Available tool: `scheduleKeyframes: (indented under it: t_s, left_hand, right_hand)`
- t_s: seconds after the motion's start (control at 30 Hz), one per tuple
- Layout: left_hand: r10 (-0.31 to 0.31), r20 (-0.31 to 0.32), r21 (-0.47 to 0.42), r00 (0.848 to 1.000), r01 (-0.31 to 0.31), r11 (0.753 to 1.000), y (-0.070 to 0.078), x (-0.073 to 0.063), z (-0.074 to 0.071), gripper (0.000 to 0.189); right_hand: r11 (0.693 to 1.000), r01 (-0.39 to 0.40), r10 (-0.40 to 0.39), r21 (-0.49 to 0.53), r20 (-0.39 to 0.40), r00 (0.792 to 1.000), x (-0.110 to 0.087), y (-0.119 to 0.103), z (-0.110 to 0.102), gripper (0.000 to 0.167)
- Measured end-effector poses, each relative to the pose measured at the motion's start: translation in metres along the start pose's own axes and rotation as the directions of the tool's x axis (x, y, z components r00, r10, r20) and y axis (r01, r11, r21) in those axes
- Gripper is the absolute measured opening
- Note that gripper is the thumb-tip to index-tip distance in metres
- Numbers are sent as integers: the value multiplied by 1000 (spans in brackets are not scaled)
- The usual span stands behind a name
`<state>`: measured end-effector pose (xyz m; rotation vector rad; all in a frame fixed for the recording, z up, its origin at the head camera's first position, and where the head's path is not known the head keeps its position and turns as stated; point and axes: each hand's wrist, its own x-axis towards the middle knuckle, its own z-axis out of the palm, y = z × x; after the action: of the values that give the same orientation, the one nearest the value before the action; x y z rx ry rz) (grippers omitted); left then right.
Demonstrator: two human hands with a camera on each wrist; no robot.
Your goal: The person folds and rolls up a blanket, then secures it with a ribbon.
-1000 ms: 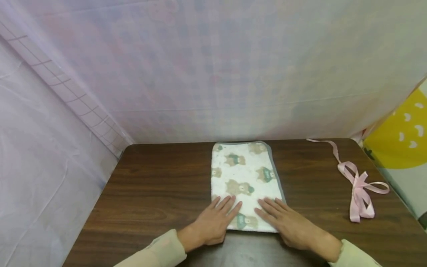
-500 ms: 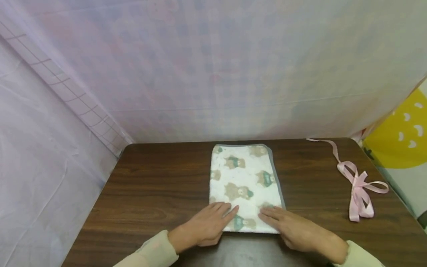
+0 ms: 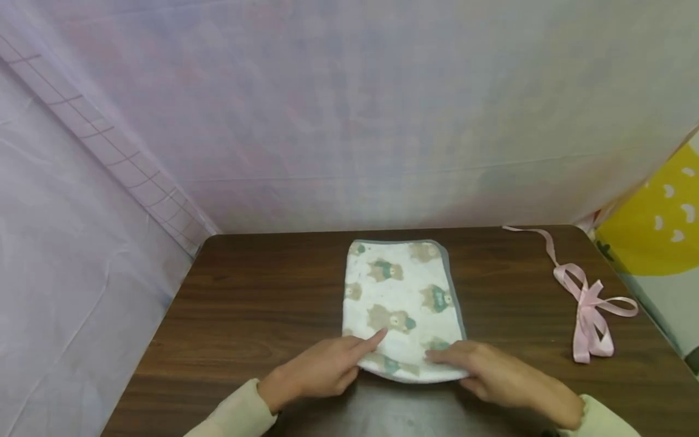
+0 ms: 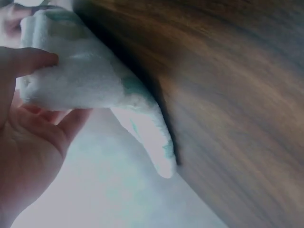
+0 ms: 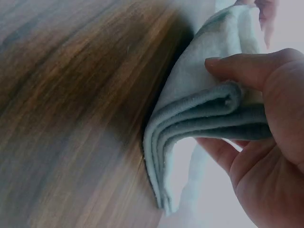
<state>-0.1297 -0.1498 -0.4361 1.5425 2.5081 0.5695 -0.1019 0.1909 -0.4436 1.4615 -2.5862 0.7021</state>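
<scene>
A white towel (image 3: pixel 382 291) with a bear print and grey-green edging lies folded in several layers at the middle of the table. Its near end is lifted off the wood and bends upward. My left hand (image 3: pixel 322 367) grips the near left corner, thumb on top and fingers beneath, as the left wrist view also shows. At the near right corner my right hand (image 3: pixel 502 376) pinches the towel the same way. The right wrist view shows the stacked grey-edged layers (image 5: pixel 204 114) between thumb and fingers.
A pink ribbon (image 3: pixel 590 309) tied in a bow lies at the right of the brown wooden table (image 3: pixel 246 291), its tail reaching the far edge. A pale curtain (image 3: pixel 349 121) hangs behind the table. A yellow patterned cloth (image 3: pixel 655 224) is at the right.
Both hands have gone from lying flat on the towel to gripping its near corners, thumbs on top. The near end has risen, and the towel has slid slightly toward me.
</scene>
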Motion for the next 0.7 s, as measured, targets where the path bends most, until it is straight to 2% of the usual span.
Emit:
scheduleKeyframes:
  t_s: [0.07, 0.17, 0.33, 0.4, 0.53, 0.7]
  left_hand:
    - [-27, -31, -99, 999, 24, 995, -3, -1, -2, 81]
    - [-76, -62, -219, 995, 61, 974, -8, -1, -5, 81]
    - [-155, -125, -322, 980, 108, 940, -14, 2, -4, 79]
    - [-190, -162, -346, 968, 125, 930, -15, 4, -2, 76]
    - [-277, -213, -384, 937, 181, 906, -18, 9, 1, 73]
    - [-367, -234, -431, 900, 242, 869, -21, 14, 4, 71]
  right_hand:
    - [999, -6, 7, 38, -23, 1000, 1, 2, -1, 80]
    - [992, -41, 46, 122, -36, 998, 2, 6, -2, 81]
    - [952, -105, 134, 288, -84, 987, 4, 15, -2, 70]
    - [940, -126, 171, 317, -119, 978, 4, 18, -2, 67]
    - [919, -188, 249, 345, -141, 958, 5, 22, -3, 65]
    - [908, -231, 292, 351, -132, 947, 6, 25, -2, 63]
